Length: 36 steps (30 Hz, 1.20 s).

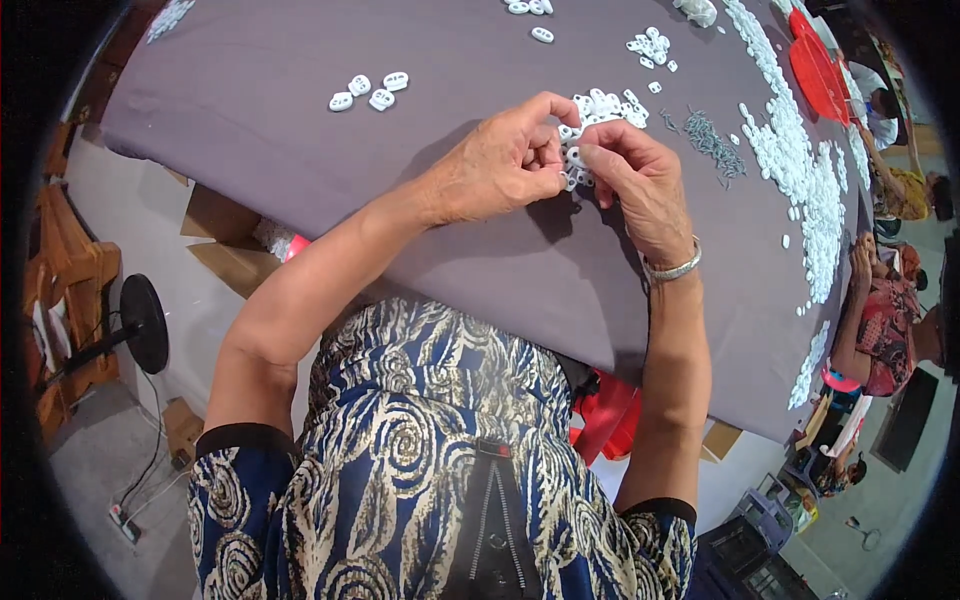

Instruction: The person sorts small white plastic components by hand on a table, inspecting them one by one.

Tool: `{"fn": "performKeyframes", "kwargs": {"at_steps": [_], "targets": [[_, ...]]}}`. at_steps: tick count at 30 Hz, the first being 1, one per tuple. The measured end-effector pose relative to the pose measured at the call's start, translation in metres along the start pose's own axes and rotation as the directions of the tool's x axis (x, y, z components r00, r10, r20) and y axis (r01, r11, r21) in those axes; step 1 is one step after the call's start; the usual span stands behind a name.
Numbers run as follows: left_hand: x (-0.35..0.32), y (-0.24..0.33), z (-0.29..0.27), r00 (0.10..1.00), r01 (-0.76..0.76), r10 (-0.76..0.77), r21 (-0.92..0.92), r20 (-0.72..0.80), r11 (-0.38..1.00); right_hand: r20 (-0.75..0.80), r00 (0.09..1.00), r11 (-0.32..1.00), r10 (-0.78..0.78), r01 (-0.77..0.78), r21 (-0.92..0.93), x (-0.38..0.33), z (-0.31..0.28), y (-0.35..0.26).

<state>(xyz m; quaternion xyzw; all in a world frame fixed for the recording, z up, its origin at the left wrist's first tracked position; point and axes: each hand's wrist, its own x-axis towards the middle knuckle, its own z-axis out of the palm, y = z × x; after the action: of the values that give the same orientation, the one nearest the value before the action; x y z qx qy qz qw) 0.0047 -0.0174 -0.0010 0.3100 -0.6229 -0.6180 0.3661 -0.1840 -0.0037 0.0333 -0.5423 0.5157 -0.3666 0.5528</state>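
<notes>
Both my hands are raised over the near part of a table with a grey-brown cloth, close to a heap of small white plastic pieces (600,106) with holes. My left hand (508,160) has its fingers curled in and pressed together; what it holds, if anything, is hidden. Beside it, my right hand (642,178) pinches with thumb and forefinger at a small white plastic piece (574,156). More white pieces show in the gap between the hands. Right of the heap lies a pile of thin grey bits (712,145), which look like small springs.
Several white oval two-holed pieces (381,99) lie left on the tablecloth (270,110). A long spread of white pieces (815,215) runs along the right side, near a red tray (818,70). An open cardboard box (225,245) stands below the table edge. Other people (885,340) sit at the far right.
</notes>
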Motion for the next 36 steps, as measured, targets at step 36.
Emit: {"fn": "performKeyframes", "kwargs": {"at_steps": [36], "targets": [[-0.0012,-0.0009,-0.0007,0.999,0.027,-0.026,-0.036,0.033,0.999,0.056,0.992,0.993,-0.111,0.113,-0.038,0.0011,-0.0014,0.0049]]}}
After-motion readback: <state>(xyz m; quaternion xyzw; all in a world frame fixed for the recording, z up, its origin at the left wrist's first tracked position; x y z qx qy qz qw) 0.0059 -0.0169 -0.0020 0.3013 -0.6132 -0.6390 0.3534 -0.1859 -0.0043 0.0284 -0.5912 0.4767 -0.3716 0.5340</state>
